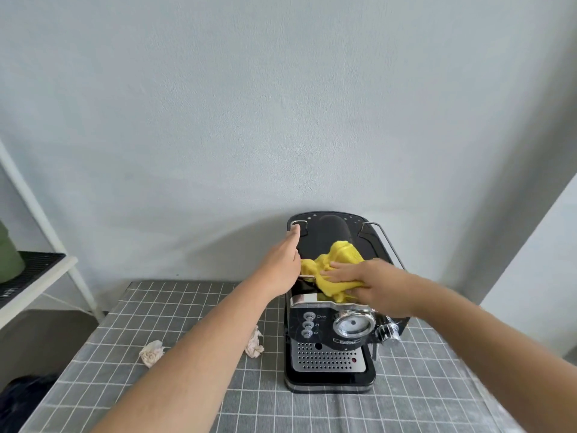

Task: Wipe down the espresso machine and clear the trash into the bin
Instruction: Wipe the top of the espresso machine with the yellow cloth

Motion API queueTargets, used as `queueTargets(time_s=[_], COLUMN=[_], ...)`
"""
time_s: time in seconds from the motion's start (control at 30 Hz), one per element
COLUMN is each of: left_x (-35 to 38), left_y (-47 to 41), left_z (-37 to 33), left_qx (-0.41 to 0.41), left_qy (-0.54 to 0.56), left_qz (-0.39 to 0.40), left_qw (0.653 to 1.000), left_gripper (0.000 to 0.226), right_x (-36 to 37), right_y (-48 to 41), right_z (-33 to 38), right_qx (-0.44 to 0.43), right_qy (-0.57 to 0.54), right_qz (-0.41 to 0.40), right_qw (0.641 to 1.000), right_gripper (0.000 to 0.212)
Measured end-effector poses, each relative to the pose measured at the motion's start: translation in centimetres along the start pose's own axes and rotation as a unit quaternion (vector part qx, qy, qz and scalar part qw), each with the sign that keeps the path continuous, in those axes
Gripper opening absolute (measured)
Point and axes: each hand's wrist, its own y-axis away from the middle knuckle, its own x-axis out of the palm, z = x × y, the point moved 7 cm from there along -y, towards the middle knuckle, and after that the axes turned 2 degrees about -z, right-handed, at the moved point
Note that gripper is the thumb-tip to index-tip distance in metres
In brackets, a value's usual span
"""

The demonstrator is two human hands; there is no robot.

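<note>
Espresso machine (331,323) at table's (156,307) far edge, right hand (365,279) flat on yellow cloth (342,253) atop it, left hand (285,260) straight-fingered against its left side

Bright yellow cloth (337,270) on black machine (324,235), grey grid cover (156,307) underneath.
Plain yellow all over cloth, no print. Gloss black top & body on machine, chrome trim across front; silver grille (327,359) w/ rows of dark round holes + one red dot at right; chrome ring & pale face on gauge (353,325); chrome knob (387,334); three silver btns (308,325) on black panel, white icons beside. Mid-grey cover w/ thin white lines in rect. grid. Off-white wads (152,353) (254,340) w/ pinkish-tan tinge. Pale blue-grey wall (281,104), plain. White shelf (40,292) w/ black ribbed mat (31,270); muted green pot (9,260) far left. Blue-black blurred shape (22,395) bottom-left.
</note>
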Motion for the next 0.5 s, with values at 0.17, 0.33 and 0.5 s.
queueTargets(time_s=[0.17, 0.33, 0.5], left_x=[0.1, 0.0, 0.2], left_y=[-0.2, -0.2, -0.3], left_z=[-0.2, 0.0, 0.2], left_qx=[0.01, 0.007, -0.003], left_qy=[-0.007, -0.003, 0.014], left_qz=[-0.002, -0.009, -0.011], left_qw=[1.0, 1.0, 1.0], left_gripper=[0.055, 0.055, 0.055], right_x=[-1.8, 0.6, 2.6], right_y=[1.2, 0.2, 0.1], right_z=[-0.7, 2.0, 3.7], right_qx=[0.006, -0.028, -0.062], right_qy=[-0.034, 0.019, 0.139], right_qz=[0.01, -0.026, -0.008], right_qw=[0.999, 0.999, 0.988], right_gripper=[0.051, 0.054, 0.059])
